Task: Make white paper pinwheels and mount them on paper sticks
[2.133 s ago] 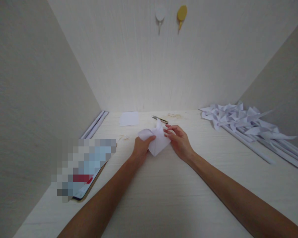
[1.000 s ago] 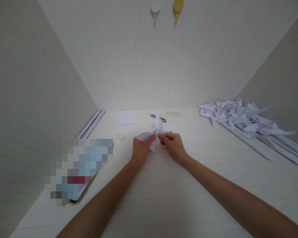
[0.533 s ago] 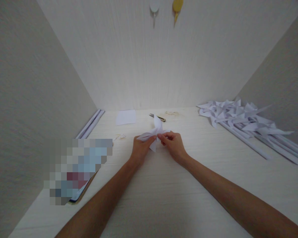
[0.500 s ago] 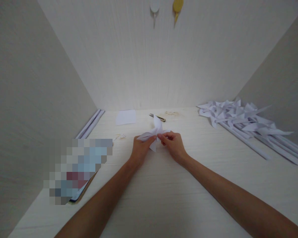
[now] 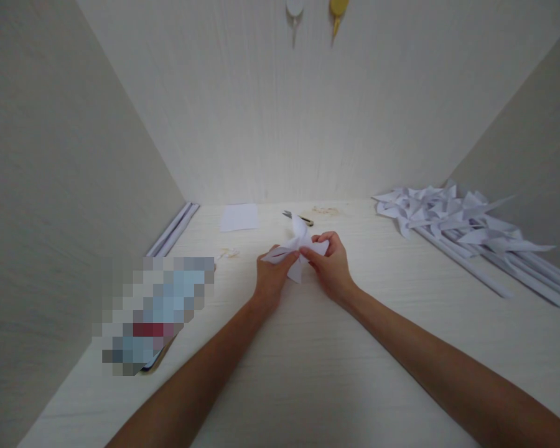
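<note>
A white paper pinwheel is held above the table between both hands, its blades folded in toward the middle. My left hand grips it from the left, thumb pressed near its centre. From the right, my right hand pinches the pinwheel, with the thumb at the centre and the fingers behind a blade. The fingertips behind the paper are partly hidden. Just beyond the pinwheel lies a small pair of scissors or snips on the table.
Finished paper pinwheels on rolled sticks are heaped at the right. A white paper square lies at the back, left of centre. Rolled paper sticks rest along the left wall, near a blurred-out flat object. Small scraps lie at the back.
My right hand has shifted its grip, its fingers now reaching up behind the right blade with the thumb at the centre. My left hand keeps hold of the pinwheel. The view shifts slightly.
</note>
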`<move>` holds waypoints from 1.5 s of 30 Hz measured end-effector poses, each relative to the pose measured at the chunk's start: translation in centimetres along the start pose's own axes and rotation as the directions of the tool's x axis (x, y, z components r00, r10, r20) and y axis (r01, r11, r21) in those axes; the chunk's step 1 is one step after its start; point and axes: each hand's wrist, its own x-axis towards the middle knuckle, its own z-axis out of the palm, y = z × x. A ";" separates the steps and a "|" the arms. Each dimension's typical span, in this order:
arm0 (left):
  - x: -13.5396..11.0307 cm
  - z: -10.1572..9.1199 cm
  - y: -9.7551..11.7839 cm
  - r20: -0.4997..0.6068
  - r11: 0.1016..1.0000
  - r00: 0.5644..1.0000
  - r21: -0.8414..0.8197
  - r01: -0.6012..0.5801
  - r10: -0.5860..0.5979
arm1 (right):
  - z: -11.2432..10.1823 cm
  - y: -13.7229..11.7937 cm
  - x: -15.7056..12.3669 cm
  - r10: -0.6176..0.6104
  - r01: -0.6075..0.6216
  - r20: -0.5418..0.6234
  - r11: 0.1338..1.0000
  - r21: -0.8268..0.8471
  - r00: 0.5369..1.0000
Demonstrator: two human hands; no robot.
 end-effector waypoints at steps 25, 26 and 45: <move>1.8 -2.6 2.4 0.433 0.873 0.807 0.449 0.192 -0.401 | -2.6 -1.0 1.8 0.148 -0.013 0.433 0.954 -0.301 0.889; 1.8 -2.6 2.5 0.431 0.867 0.810 0.466 0.177 -0.397 | -2.6 -1.0 1.8 0.153 -0.018 0.434 0.954 -0.299 0.888; 2.2 -1.4 2.7 0.005 0.919 0.952 -0.260 0.297 -0.306 | -1.7 -1.5 1.1 0.140 -0.189 0.442 0.980 0.068 0.886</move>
